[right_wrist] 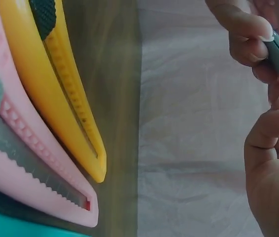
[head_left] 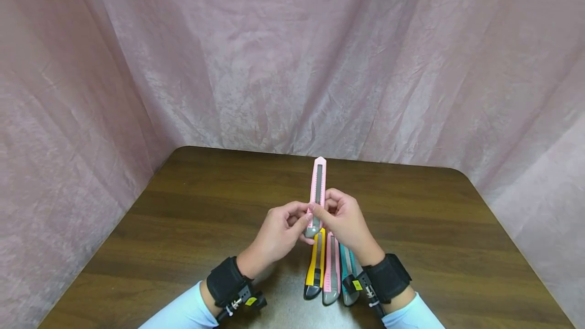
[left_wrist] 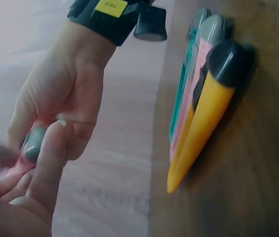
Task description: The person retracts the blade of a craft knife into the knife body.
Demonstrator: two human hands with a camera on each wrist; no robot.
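A pink utility knife [head_left: 320, 179] with a grey end cap is held up over the table in both hands, its narrow tip pointing away from me. My left hand [head_left: 279, 230] pinches it near the grey end [left_wrist: 35, 143] between thumb and fingers. From the other side my right hand [head_left: 351, 222] grips it, thumb laid across the front. Just below the hands, three more utility knives lie side by side on the table: a yellow one [head_left: 313, 265] with a black end, a pink one [head_left: 331, 268] and a teal one [head_left: 345, 258], partly covered by the right wrist camera.
The brown wooden table [head_left: 183, 207] has rounded far corners. Behind it and along the sides hangs a pinkish curtain [head_left: 274, 65]. Black straps with small cameras sit on both wrists, such as the left strap [head_left: 226, 281].
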